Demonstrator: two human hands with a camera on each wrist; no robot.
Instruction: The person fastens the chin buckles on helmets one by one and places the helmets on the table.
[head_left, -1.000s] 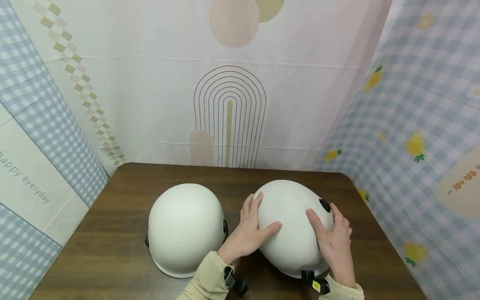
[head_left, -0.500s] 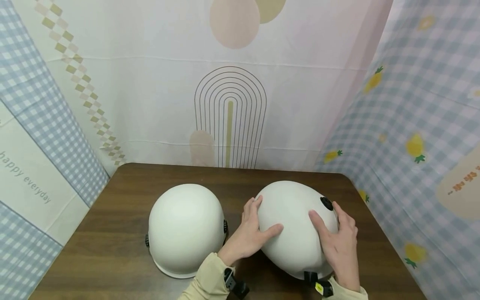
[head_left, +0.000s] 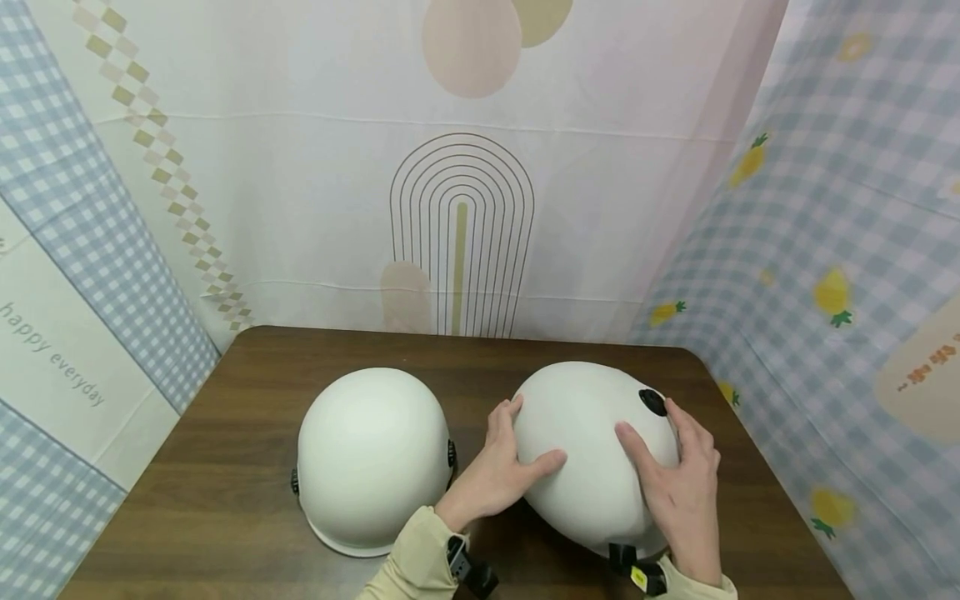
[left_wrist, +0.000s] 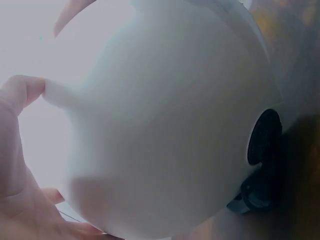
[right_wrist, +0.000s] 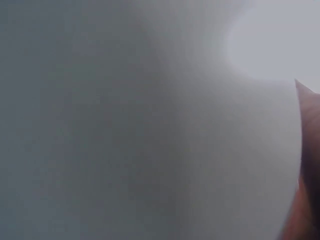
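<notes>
Both hands hold a white helmet [head_left: 581, 417] on the right side of the table, its rounded shell up. My left hand [head_left: 487, 477] grips its left side, the thumb lying across the shell. On the other side my right hand [head_left: 684, 500] grips it, fingertips near a black round fitting [head_left: 653, 402]. In the left wrist view the shell [left_wrist: 165, 125] fills the middle, with fingers of the left hand [left_wrist: 20, 165] at its edge and a black fitting [left_wrist: 265, 137] low on the right. The blurred shell [right_wrist: 225, 150] takes up nearly all of the right wrist view.
A second white helmet [head_left: 373, 458] stands left of the held one, black fittings on its sides. Both are on a dark wooden table [head_left: 225, 467]. A printed white curtain [head_left: 300, 208] hangs behind, and checked cloth [head_left: 795, 250] hangs at the right.
The held helmet has turned and shifted slightly to the right, its black fitting moving with it. My right hand has moved a little right; the left hand stays nearly in place.
</notes>
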